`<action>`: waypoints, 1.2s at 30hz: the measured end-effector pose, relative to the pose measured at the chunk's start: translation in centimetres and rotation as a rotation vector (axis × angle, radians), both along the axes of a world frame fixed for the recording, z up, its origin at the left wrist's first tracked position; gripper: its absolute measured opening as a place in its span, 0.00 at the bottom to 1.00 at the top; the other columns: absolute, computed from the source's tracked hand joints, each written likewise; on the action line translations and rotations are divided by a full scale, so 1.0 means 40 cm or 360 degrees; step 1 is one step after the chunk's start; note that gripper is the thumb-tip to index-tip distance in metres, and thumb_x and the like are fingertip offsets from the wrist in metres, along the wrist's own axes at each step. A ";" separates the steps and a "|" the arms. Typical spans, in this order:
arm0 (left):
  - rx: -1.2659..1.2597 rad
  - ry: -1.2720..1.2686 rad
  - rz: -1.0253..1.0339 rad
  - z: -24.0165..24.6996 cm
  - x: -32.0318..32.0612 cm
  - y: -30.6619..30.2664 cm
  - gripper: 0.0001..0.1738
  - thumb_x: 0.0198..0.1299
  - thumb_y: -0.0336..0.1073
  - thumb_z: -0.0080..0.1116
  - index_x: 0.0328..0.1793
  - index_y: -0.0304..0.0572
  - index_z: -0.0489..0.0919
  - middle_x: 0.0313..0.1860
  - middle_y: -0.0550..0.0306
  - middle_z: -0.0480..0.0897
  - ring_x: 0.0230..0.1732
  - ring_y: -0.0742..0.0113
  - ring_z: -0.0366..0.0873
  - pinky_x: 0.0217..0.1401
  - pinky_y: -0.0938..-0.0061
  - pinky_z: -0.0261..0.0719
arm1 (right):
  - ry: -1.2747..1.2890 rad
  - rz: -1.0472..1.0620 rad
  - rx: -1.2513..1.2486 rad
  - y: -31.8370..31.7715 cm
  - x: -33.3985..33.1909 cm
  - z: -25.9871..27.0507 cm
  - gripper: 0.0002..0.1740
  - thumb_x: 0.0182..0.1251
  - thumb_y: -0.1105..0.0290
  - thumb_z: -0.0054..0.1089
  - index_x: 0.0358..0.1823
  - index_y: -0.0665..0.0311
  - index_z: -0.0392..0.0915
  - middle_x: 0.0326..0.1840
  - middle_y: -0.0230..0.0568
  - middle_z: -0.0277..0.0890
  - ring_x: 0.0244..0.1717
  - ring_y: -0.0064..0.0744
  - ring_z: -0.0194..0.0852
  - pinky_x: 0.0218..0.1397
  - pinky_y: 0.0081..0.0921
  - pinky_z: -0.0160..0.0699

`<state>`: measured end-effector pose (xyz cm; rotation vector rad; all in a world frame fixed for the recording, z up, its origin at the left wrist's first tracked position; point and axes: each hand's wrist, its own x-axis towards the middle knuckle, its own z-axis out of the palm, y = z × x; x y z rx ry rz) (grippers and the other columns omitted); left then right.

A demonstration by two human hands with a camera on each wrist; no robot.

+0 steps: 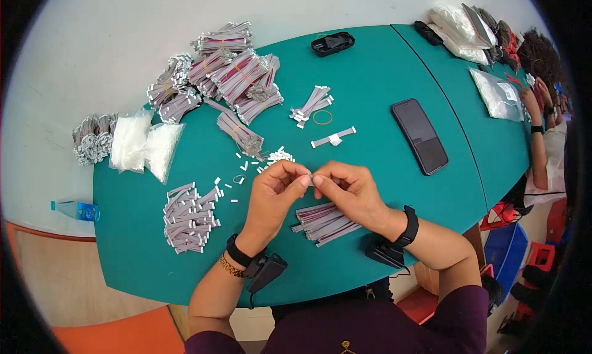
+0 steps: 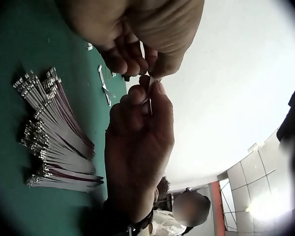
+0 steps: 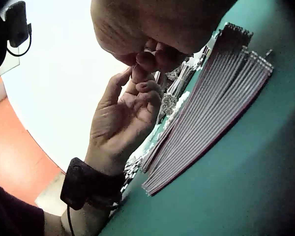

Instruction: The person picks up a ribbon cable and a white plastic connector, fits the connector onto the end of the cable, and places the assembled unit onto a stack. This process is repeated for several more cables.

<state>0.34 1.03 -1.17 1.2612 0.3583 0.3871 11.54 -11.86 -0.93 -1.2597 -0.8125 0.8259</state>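
Both hands meet fingertip to fingertip over the table's front middle. The left hand [image 1: 275, 197] and right hand [image 1: 354, 192] pinch a short grey ribbon cable [image 2: 150, 82], mostly hidden behind fingers and thumbs. I cannot tell whether a white connector is on its pinched end. Below the right hand lies a fanned bundle of grey and maroon ribbon cables [image 1: 322, 223], bare terminals showing in the right wrist view. Just beyond the left hand are loose white connector housings [image 1: 280, 155]. To its left sits a heap of cables with white ends [image 1: 188, 221].
Tied cable bundles [image 1: 237, 76] pile up at the back left, beside bags of white connectors [image 1: 148, 141]. A water bottle [image 1: 75, 210] lies at the left edge. A phone [image 1: 419, 136] and a few finished-looking cables [image 1: 312, 105] lie beyond the hands. Another person's arm [image 1: 538, 147] shows right.
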 end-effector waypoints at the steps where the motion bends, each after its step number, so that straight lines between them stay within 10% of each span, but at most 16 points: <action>1: 0.0004 -0.0001 0.0005 0.001 0.000 -0.002 0.07 0.58 0.30 0.60 0.40 0.37 0.76 0.34 0.64 0.78 0.34 0.79 0.72 0.38 0.84 0.70 | -0.0033 -0.0017 0.0006 -0.001 -0.001 0.000 0.09 0.68 0.70 0.53 0.34 0.68 0.77 0.25 0.28 0.73 0.26 0.10 0.65 0.27 0.12 0.61; 36: -0.0161 -0.0031 0.0020 0.005 0.005 -0.022 0.08 0.60 0.29 0.58 0.44 0.36 0.75 0.35 0.61 0.78 0.33 0.77 0.71 0.38 0.81 0.69 | -0.0246 -0.0136 0.0024 0.006 0.007 -0.022 0.04 0.67 0.74 0.55 0.36 0.67 0.74 0.30 0.30 0.75 0.31 0.14 0.71 0.32 0.13 0.68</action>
